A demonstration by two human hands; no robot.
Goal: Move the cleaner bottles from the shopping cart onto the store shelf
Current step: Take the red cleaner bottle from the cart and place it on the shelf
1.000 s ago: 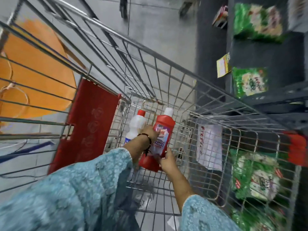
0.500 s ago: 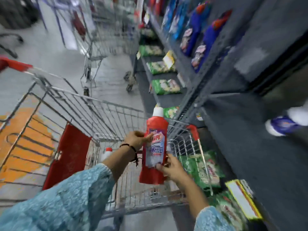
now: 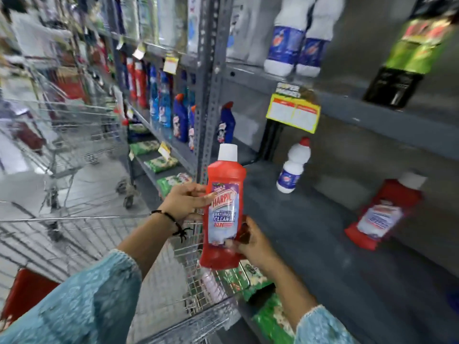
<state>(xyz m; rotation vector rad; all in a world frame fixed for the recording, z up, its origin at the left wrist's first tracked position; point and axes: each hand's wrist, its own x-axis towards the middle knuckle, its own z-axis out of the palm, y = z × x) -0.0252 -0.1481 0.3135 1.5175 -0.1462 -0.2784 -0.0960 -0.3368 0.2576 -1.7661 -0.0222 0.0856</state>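
— What fills the aisle?
— A grey store shelf, a wire shopping cart beside it.
— And the red Harpic bathroom cleaner bottle?
— Upright above the cart, left hand gripping its middle, right hand clasping its base.

This is a shop aisle, a supermarket by the look of it. Grey slotted-steel shelving runs along the right, stocked with rows of blue cleaner bottles and white bottles. Yellow price tags hang from the shelf edges, and wire shopping carts stand on the left.
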